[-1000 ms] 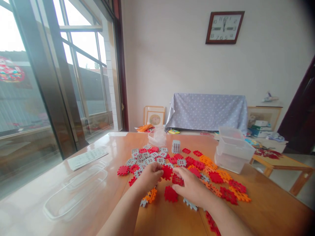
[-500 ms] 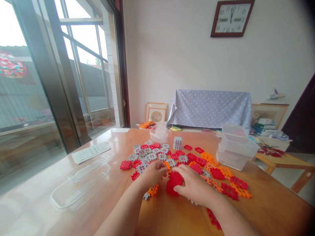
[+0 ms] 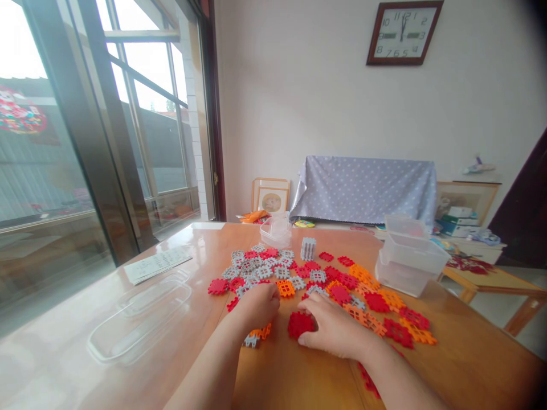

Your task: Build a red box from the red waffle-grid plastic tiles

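My right hand [image 3: 331, 323] is closed around the right edge of a red interlocking plastic tile [image 3: 300, 326], thumb at the near side and fingers at the far side. To its left, my left hand [image 3: 265, 304] is curled with the knuckles up; whatever its fingers hold, if anything, is hidden. An orange openwork tile [image 3: 285, 288] lies just beyond the gap between the hands. Partly covered by my left wrist are another orange tile [image 3: 261, 331] and a grey tile [image 3: 250, 341]. Beyond both hands spreads a loose pile of grey tiles [image 3: 267, 263], with red and orange ones.
A grey tile stack [image 3: 308, 249] stands behind the pile. Clear plastic boxes [image 3: 410, 262] sit at the right, and a smaller clear container [image 3: 276, 232] at the back. Clear lids [image 3: 141, 324] and a printed sheet [image 3: 158, 265] lie on the left of the wooden table [image 3: 290, 381].
My left hand has drawn slightly left, away from the red tile, and its fingers have curled in. The red tile now looks flatter and lower under my right hand. The orange tile is more exposed.
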{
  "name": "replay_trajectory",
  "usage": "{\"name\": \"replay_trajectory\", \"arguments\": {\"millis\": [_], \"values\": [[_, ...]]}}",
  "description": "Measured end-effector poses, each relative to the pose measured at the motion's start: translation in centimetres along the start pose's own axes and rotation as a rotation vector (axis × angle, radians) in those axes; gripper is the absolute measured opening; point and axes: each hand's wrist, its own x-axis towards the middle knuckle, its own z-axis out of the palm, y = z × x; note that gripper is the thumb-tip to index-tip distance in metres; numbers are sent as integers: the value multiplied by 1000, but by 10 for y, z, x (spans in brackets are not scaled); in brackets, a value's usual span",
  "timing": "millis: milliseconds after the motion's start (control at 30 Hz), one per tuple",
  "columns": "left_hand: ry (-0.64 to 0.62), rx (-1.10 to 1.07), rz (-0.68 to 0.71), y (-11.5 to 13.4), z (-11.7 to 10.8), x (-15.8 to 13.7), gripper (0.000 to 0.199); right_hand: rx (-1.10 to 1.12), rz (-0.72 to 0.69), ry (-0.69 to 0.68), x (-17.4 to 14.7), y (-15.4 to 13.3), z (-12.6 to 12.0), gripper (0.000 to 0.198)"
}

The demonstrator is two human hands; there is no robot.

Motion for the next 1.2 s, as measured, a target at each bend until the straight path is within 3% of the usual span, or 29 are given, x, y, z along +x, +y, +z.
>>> {"name": "replay_trajectory", "arguments": {"millis": [433, 600, 867, 1100, 1200], "values": [[23, -151, 43, -4, 20, 5, 27, -9, -18, -2, 2, -5, 5, 33], [-13, -176, 45, -3, 16, 7, 14, -11, -41, 14, 5, -3, 12, 27], [79, -210, 71, -2, 5, 5, 13, 102, -89, 37, 7, -11, 10, 38], [92, -232, 42, -14, 5, 9, 14, 197, 12, 182, 8, 14, -3, 50], [95, -210, 35, -18, 5, 10, 15, 197, 24, 167, 7, 17, -4, 51]]}}
